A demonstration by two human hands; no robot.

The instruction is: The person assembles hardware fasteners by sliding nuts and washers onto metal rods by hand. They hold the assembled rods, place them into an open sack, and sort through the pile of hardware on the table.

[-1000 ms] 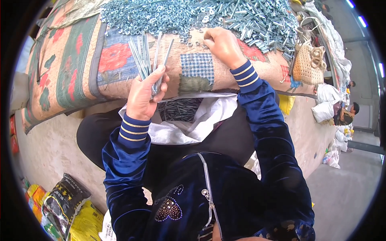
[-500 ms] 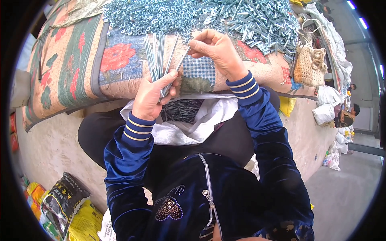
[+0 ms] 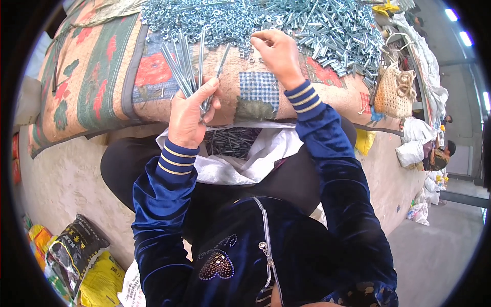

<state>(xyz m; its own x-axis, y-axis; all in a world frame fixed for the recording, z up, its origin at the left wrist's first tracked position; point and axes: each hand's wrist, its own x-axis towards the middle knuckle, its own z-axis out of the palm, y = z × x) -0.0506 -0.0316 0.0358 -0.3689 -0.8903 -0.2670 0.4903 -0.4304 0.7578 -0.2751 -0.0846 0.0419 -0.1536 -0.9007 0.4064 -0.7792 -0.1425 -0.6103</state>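
Note:
My left hand (image 3: 192, 112) is closed round a fanned bundle of thin, shiny metal rods (image 3: 185, 66). Their upper ends point away from me, and one rod leans apart to the right. My right hand (image 3: 280, 55) hovers at the near edge of a heap of small metal nuts and washers (image 3: 204, 23), thumb and forefinger pinched together. Whatever lies between those fingertips is too small to make out. Below my left hand, a white woven sack (image 3: 225, 171) lies open in my lap, with many dark rods (image 3: 232, 142) inside.
Short metal tubes (image 3: 340, 38) are heaped at the far right of the surface, which a patched, flowered quilt (image 3: 66, 97) covers. A woven straw bag (image 3: 393, 92) hangs at its right edge. Filled sacks (image 3: 76, 245) lie on the floor at lower left. People sit far right.
My right hand has left the rod it was touching and moved up and right to the heap's edge. The rods in my left hand have spread and tilted left.

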